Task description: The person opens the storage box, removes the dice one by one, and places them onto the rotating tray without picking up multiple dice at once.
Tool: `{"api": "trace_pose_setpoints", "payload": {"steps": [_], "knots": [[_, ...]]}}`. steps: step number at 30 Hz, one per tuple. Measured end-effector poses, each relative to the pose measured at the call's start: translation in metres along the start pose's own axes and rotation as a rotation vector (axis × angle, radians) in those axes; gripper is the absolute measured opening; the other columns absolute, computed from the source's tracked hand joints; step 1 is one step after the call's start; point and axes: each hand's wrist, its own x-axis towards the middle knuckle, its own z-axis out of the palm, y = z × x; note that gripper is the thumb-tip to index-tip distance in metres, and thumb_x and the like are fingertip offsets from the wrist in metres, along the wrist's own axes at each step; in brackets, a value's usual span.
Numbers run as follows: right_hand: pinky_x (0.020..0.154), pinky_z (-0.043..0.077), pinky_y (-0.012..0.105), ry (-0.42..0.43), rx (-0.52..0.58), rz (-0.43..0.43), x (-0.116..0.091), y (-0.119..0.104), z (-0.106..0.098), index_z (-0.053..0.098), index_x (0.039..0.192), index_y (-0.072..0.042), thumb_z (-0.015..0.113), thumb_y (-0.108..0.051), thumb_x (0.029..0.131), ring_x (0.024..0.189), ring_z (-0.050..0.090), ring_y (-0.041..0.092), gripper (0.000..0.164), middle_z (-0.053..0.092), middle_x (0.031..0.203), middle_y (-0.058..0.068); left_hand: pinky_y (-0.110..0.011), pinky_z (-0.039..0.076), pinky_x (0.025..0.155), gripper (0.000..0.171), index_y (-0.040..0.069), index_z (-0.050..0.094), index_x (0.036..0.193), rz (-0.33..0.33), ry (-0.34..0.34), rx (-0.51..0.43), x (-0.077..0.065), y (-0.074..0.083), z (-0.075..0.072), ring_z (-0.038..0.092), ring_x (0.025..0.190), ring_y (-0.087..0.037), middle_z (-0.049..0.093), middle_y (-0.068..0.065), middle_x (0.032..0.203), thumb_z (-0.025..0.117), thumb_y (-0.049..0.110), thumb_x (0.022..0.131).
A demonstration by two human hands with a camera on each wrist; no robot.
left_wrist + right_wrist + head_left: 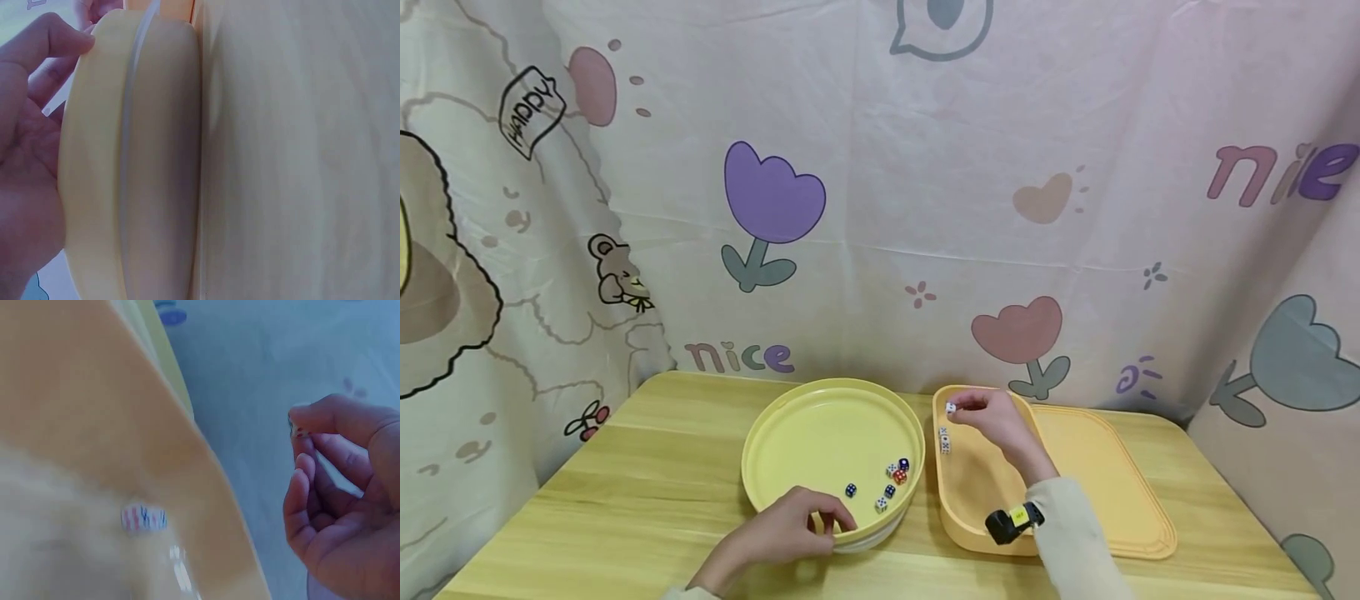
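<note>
My right hand (996,421) pinches a white die (951,407) between thumb and fingertips, above the far left part of the orange tray (951,508). In the right wrist view the pinched die (300,428) shows dark and red pips. A short row of white dice (945,440) lies along that tray's left wall. My left hand (797,525) grips the near rim of the round yellow tray (805,442), its fingers curled over the edge. Inside are blue dice (851,490), white dice (881,504) and a red die (900,477), mostly gathered at the right side.
An orange lid (1097,483) lies flat to the right of the orange tray, partly behind the right forearm. Both trays stand side by side on a wooden table (625,492). A printed curtain (865,208) hangs behind and at both sides.
</note>
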Motion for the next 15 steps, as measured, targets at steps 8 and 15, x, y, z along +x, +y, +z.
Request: {"api": "trace_pose_setpoints", "payload": {"steps": [8,15], "knots": [[0.065,0.046,0.025,0.012,-0.016,-0.086,-0.019,-0.011,0.014,0.070,0.089,0.002,0.072,0.001,0.076,0.074,0.055,0.016,0.013,0.062,0.076,0.001,-0.020,0.048,0.059,0.028,0.012,0.072,0.094,0.012,-0.001,-0.006,0.000,-0.001,0.000,0.053,0.073,0.002,0.064,0.012,0.087,0.060,-0.006,0.076],[0.064,0.047,0.025,0.017,-0.026,-0.118,-0.032,-0.013,0.025,0.071,0.089,0.000,0.073,-0.001,0.078,0.075,0.057,0.016,0.011,0.065,0.080,0.003,-0.019,0.047,0.059,0.028,0.013,0.072,0.093,0.021,0.001,-0.009,0.001,-0.002,0.000,0.051,0.071,0.003,0.064,0.012,0.087,0.060,-0.005,0.077]]}}
